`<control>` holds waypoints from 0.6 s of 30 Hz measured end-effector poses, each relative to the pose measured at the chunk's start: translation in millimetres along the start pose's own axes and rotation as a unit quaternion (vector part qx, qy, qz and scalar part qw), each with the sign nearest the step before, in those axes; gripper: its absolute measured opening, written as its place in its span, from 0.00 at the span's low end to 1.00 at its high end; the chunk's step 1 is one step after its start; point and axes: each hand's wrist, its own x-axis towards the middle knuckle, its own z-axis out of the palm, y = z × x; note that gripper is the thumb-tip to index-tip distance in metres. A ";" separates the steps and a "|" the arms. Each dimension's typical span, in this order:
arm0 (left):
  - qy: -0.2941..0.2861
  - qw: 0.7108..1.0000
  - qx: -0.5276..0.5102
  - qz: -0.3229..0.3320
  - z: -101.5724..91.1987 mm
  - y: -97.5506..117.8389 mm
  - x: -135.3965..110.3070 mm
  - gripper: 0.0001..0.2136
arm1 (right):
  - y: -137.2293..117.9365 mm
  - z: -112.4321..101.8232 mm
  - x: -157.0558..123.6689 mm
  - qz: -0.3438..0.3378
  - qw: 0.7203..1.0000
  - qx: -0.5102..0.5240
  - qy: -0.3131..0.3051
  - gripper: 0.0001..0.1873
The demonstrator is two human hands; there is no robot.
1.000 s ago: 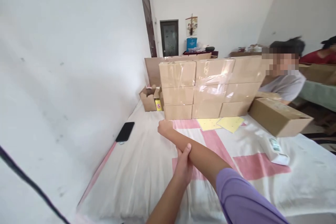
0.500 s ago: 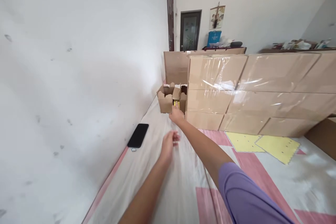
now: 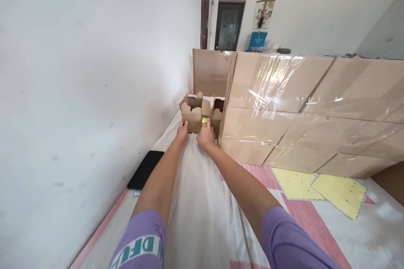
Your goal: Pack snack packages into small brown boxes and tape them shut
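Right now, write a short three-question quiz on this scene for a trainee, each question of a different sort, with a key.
1. True or false: both hands touch the small open carton at the far end of the bed.
2. Multiple choice: the black phone lies (A) on the wrapped box stack, (B) on the bed beside the wall, left of the left arm, (C) inside the carton.
3. Fill in: the two flat sheets lying by the foot of the wrapped box stack are coloured ____.

Key:
1. True. The left hand is at the carton's left corner, the right hand at its front by a small yellow item.
2. B
3. yellow
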 end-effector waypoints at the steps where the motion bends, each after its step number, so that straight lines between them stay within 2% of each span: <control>1: 0.003 1.000 0.004 0.003 2.7 -5.7 -0.1 0.18 | 0.5 1.6 1.0 -0.009 1.000 0.003 0.002 0.29; 5: 0.036 0.999 0.031 0.008 5.3 -19.0 -6.3 0.16 | 3.2 3.4 1.7 -0.039 0.999 0.019 0.002 0.24; 10: 0.073 0.995 0.060 0.031 -9.0 -15.5 -19.1 0.14 | 4.8 1.1 -2.7 -0.040 0.995 0.077 0.052 0.18; 14: 0.066 0.994 0.064 0.054 -20.3 -10.6 -32.5 0.13 | 8.0 10.5 -8.1 -0.018 0.984 0.145 0.098 0.21; 18: 0.047 0.995 0.061 0.066 -20.0 -11.1 -38.4 0.11 | 16.1 26.4 -15.2 -0.003 0.958 0.260 0.119 0.24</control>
